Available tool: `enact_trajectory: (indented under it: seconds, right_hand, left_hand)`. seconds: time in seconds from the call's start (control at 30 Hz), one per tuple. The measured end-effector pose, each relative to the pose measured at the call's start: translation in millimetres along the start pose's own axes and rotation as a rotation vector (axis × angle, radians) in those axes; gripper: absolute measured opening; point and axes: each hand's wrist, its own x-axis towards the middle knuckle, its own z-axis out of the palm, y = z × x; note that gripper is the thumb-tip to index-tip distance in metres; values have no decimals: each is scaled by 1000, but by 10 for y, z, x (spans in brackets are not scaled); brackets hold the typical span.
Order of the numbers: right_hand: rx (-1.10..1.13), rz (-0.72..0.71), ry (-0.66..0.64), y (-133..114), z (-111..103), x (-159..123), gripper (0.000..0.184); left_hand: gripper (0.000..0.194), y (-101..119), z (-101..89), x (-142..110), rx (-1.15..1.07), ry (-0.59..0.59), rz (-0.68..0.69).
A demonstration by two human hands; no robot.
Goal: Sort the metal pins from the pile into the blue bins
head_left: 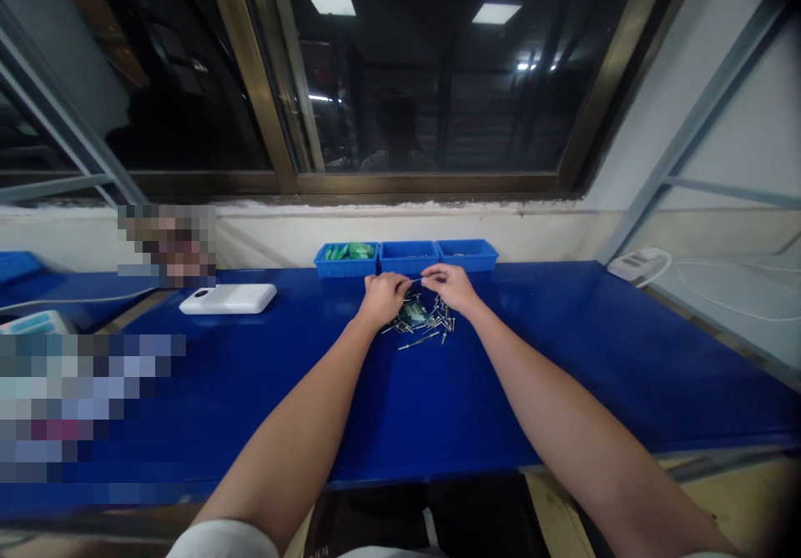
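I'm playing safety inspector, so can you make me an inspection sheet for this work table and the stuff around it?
Surface: blue tabletop, shiny.
Job's things: rivet-like metal pins scattered around green material; behind, a left blue bin with green pieces, plus a middle bin and right bin, contents too small to name.
Clutter: white power-bank-like device, lying left of the pins.
Hands: left hand and right hand pinch at a thin pin.
Cables: white cord by a power strip at right; pale cable at left.
Surroundings: dark window behind; parts at left pixelated.
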Motion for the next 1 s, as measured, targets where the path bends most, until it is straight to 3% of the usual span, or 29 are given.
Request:
enact_trajectory:
  seconds: [0.17,0.27,0.4,0.5,0.63,0.8,1.0]
  right_hand:
    - [131,20,-49,-22,-30,-19,24]
    - [208,77,-26,-22,-47,-19,26]
    - [239,118,171,-16,-97,-2,29]
    - [228,153,334,15,-163,23,37]
    - [260,207,437,124,-251,66,51]
    - [288,259,439,253,-296,97,57]
    - [334,265,393,237,-310,95,60]
  left_hand:
    - [28,1,-17,7,-7,-38,-20]
    - [27,13,-10,8,-54,-3,-49]
    - [31,-33,17,9,-89,133,-122]
    - [18,-108,26,11,-68,200,-157]
    - [11,-174,12,15,-69,261,-197]
    - [8,-158,-18,17,-67,256,-224]
    - [7,-139,-8,15,-62,247,-227]
